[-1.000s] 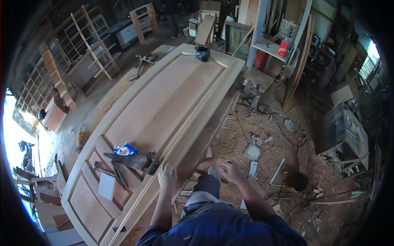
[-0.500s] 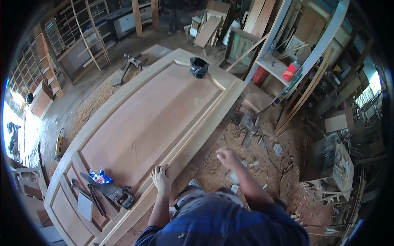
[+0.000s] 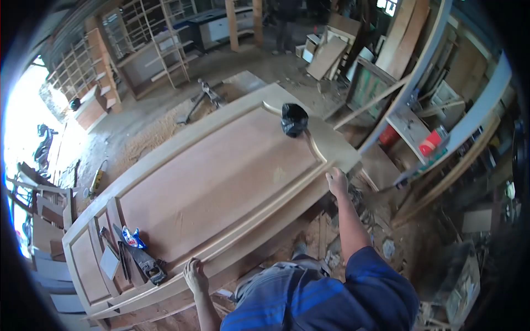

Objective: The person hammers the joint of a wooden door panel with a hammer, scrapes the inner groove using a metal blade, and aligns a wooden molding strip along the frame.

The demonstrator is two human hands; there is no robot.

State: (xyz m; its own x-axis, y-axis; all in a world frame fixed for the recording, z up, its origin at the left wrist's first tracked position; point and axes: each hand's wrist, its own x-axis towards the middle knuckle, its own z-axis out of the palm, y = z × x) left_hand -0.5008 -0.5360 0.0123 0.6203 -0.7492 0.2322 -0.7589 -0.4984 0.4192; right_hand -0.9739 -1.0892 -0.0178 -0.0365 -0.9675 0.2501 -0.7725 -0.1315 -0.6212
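Observation:
A large panelled wooden door lies flat in front of me. A long, thin wooden moulding strip runs along its near edge, its left end sticking out past the door's corner. My left hand curls its fingers over the strip at the near left. At the far right end of the strip is my right hand, closed like a fist; what sits inside it, if anything, is hidden. A handsaw, a blue and white packet and a hammer lie on the door's left part.
A black plastic bag stands at the door's far end. Behind the door, a clamp-like metal tool rests near sawdust. A shelf with a red container is at the right. A person stands at the back.
My right hand has moved from above the littered floor forward to the far right end of the strip. My left hand stays on the strip, further left along it. The view has shifted.

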